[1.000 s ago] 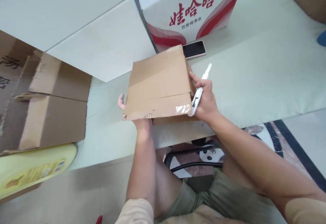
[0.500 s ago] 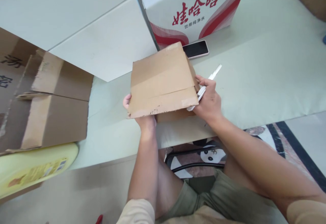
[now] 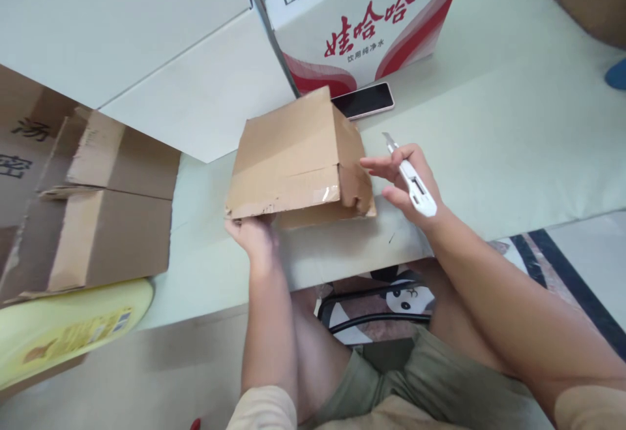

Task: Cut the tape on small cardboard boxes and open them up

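A small brown cardboard box (image 3: 293,156) with taped flaps lies on the pale green table (image 3: 489,143). My left hand (image 3: 252,234) grips the box at its near left corner, fingers tucked under the edge. My right hand (image 3: 408,185) is just right of the box, apart from it, and holds a white utility knife (image 3: 411,179) with the blade end pointing away from me. Its fingers are partly stretched toward the box's right side.
A black phone (image 3: 369,100) lies behind the box. A white and red printed carton (image 3: 362,19) stands at the back. Large white boxes (image 3: 147,45) and open brown cartons (image 3: 88,201) are on the left. A yellow package (image 3: 63,332) lies at the lower left.
The box has turned and dropped flatter onto the table. My right hand came off the box's right side and turned the knife over. My left hand slid to the near corner.
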Available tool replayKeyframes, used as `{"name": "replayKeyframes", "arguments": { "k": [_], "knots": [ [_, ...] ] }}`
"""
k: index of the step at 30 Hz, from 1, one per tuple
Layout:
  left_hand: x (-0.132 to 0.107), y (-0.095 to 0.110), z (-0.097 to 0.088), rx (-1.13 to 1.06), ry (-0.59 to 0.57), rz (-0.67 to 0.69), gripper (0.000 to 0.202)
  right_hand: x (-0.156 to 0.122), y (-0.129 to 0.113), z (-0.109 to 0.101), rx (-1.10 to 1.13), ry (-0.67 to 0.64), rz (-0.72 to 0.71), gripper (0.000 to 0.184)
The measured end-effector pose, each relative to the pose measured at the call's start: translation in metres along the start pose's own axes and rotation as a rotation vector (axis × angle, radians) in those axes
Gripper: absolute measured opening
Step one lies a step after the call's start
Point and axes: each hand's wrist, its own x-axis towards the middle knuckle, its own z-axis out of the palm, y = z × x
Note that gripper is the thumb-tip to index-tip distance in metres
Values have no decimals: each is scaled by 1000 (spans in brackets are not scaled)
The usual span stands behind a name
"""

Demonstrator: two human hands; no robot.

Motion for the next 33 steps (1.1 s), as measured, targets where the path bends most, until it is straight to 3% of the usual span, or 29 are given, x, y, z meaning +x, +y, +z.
{"name": "replayKeyframes", "arguments": {
  "k": [3,5,9,13,17,20,23,26,29,31,33],
  "knots": [
    [10,6,-3,-67,-18,-25,51,10,4,-3,-66,220,-21,46],
    [14,13,-7,-90,-138,-71,58,15,10,-7,-121,319,-17,39],
    [14,24,-15,-57,-412,-150,72,21,18,-15,-192,327,98,39],
    [11,26,-21,6,-536,-172,74,22,16,-17,-351,254,253,45],
    [10,25,-22,35,-475,-216,71,25,3,-19,-449,143,305,40],
    [6,24,-18,-44,-383,-163,69,25,-5,-21,-524,239,318,45],
    [2,19,-18,-95,-398,-200,67,25,-7,-20,-555,362,289,43],
    [4,11,-22,-93,-361,-286,61,26,-6,-15,-357,465,184,43],
    [10,8,-26,-241,-274,-307,50,28,-7,-9,48,581,174,46],
    [12,10,-25,-368,-213,-331,41,26,-8,-5,250,514,259,51],
    [10,11,-20,-445,-161,-386,35,21,-9,1,316,329,361,54]
  ]
}}
